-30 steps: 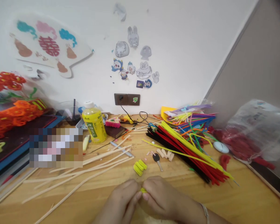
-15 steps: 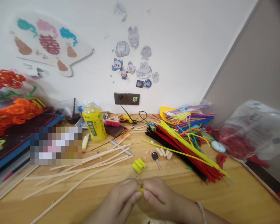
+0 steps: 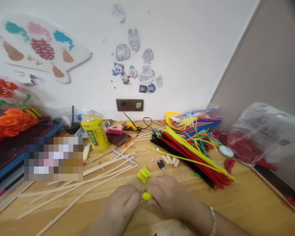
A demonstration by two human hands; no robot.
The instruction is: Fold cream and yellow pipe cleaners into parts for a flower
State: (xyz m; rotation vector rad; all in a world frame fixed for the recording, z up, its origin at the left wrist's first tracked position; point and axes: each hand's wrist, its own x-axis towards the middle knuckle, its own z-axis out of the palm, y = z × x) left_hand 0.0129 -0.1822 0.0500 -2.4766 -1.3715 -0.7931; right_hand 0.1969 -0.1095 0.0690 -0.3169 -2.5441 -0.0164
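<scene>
Between my two hands is a small folded yellow pipe cleaner, low over the table. My left hand pinches its left end with curled fingers. At the other end, my right hand grips it with thumb and fingers closed; part of the piece is hidden inside. Just beyond lie similar folded yellow pipe cleaner pieces, side by side. A black-headed key rests past my right knuckles, close to several short cream rolls.
Long cream pipe cleaners spread across the left. On the right lies a bundle of black, red and yellow pipe cleaners. A yellow drink bottle stands at back left. A plastic bag with red material sits far right.
My hands have moved slightly away from me, and more of the yellow piece shows between them. The whole view has shifted a little, so the scene sits further left.
</scene>
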